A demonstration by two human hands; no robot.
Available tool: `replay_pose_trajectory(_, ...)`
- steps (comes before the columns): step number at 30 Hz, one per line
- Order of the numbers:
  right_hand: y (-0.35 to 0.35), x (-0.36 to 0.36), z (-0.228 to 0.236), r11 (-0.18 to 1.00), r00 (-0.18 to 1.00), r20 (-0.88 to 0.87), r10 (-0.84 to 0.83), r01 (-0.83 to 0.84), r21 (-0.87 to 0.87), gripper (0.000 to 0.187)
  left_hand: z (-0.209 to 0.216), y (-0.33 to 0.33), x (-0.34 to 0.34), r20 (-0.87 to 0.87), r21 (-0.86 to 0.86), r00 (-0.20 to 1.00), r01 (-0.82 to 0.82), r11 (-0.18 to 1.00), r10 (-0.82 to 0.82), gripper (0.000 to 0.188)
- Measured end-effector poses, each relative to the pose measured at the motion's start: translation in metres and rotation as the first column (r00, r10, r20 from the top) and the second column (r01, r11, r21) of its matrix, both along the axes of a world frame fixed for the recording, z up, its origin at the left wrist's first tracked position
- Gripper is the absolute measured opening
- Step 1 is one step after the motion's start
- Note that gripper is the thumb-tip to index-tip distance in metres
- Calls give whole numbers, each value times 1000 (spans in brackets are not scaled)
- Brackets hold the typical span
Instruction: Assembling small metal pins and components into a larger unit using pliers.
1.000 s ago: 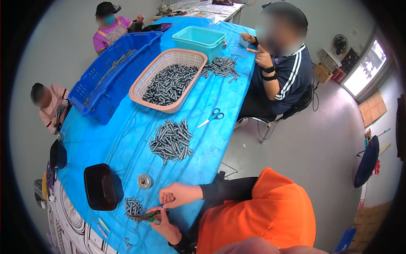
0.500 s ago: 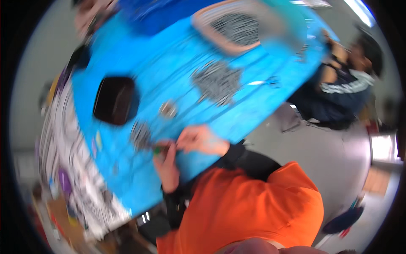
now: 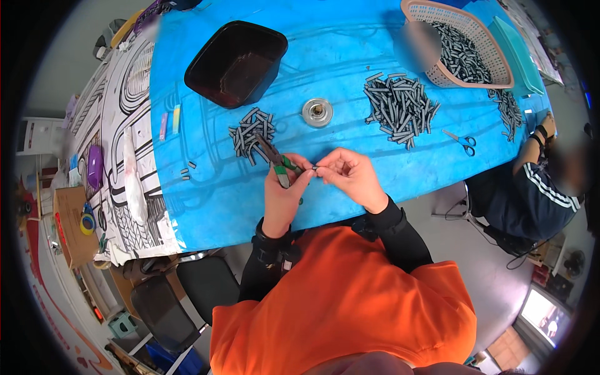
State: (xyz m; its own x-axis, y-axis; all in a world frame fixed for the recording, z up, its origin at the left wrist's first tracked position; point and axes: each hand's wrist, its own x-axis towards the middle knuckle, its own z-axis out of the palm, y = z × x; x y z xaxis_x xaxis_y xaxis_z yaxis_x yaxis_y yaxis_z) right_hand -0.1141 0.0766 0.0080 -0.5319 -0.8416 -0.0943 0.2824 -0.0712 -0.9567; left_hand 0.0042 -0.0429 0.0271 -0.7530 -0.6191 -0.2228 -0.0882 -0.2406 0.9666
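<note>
Green-handled pliers (image 3: 269, 150) rest in my left hand (image 3: 281, 199), jaws pointing away from me over a small pile of short grey ribbed pieces (image 3: 248, 132). The same hand's thumb and finger meet those of my right hand (image 3: 356, 178) at a tiny dark piece (image 3: 315, 167). My right hand pinches it; its exact kind is too small to tell. Beyond the hands sits a round metal tin (image 3: 317, 112) with something brownish in its middle. A larger pile of grey ribbed pieces (image 3: 403, 111) lies to the right.
A black plastic bin (image 3: 262, 72) stands beyond the small pile. At the far right is a pink basket (image 3: 507, 80) full of similar pieces, beside a teal tray (image 3: 515, 53). Scissors (image 3: 467, 145) lie near the right edge. Another person (image 3: 531, 194) sits there, a hand at the table.
The view has turned and sharpened, shifting the table and everything on it within the picture. My hands stay close together, fingertips now meeting at the tiny piece.
</note>
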Motion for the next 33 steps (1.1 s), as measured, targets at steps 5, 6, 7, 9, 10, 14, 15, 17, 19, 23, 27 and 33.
replay_pose_trajectory(5,-3,-3,1,1000,999,38,-4,3,9,9,-5,0,-7,-83,16,996,-40,999,41,19)
replay_pose_trajectory(6,-6,-6,5,1000,999,31,-9,10,-15,9,-1,-2,-10,-112,0,993,-47,999,46,19)
replay_pose_trajectory(7,-7,-6,11,1000,999,33,-19,19,-10,9,5,-3,-10,-82,-7,996,-47,999,47,19)
replay_pose_trajectory(9,-4,-3,12,1000,999,37,-23,23,-6,9,4,1,-7,-48,-27,997,-63,998,62,19)
replay_pose_trajectory(10,-5,-4,12,1000,999,39,-26,27,-8,9,4,1,-8,-17,-52,997,-80,995,79,19)
replay_pose_trajectory(14,-4,-4,4,1000,999,31,-20,21,-19,9,4,0,-7,-17,-104,999,-50,993,49,19)
replay_pose_trajectory(15,-4,-3,4,1000,1000,27,-13,13,-9,9,2,1,-7,-16,-87,998,-56,995,54,19)
replay_pose_trajectory(17,-5,-3,3,1000,1000,27,0,0,-11,8,3,1,-7,-23,-78,998,-62,995,60,19)
replay_pose_trajectory(19,-6,-1,3,999,999,48,-10,12,-30,8,4,0,-6,-51,1,997,-60,998,60,17)
replay_pose_trajectory(23,-4,-1,0,1000,999,42,4,-5,1,8,7,1,-7,-151,71,983,-96,993,106,15)
replay_pose_trajectory(27,-2,-1,2,999,999,47,15,-16,33,8,-1,0,-6,-188,134,977,-79,988,104,14)
replay_pose_trajectory(33,-8,-3,0,992,997,-72,14,-5,123,8,-3,-1,-10,-188,129,973,-110,985,134,19)
